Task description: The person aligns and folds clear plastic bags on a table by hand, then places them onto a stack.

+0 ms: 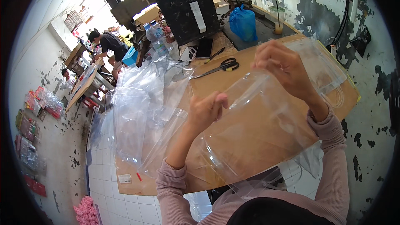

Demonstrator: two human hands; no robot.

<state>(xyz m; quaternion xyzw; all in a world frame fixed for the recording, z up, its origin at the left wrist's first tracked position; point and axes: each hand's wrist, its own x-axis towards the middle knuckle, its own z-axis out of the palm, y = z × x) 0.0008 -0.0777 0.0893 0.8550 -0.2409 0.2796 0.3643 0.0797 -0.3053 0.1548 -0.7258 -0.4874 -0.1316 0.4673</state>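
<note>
A clear plastic bag or sheet (248, 93) stretches between my two hands above the brown tabletop (233, 158), its lower part hanging toward my lap. My left hand (207, 111) is closed with fingers bent, pinching the near left end of its upper edge. Higher and farther right, my right hand (278, 63) curls around the other end of that edge; it is slightly blurred and its fingertips are partly hidden. Beyond my hands lie black-handled scissors (221, 67), blades pointing left. To the left spreads a heap of clear plastic pieces (139, 112).
A dark machine (181, 12) stands at the back, with plastic bottles (156, 37), a phone (204, 48) and a pen (214, 55) near it. A blue bag (243, 23) and a cup (277, 18) sit farther right. Clear bags (318, 64) lie at right. People work far left.
</note>
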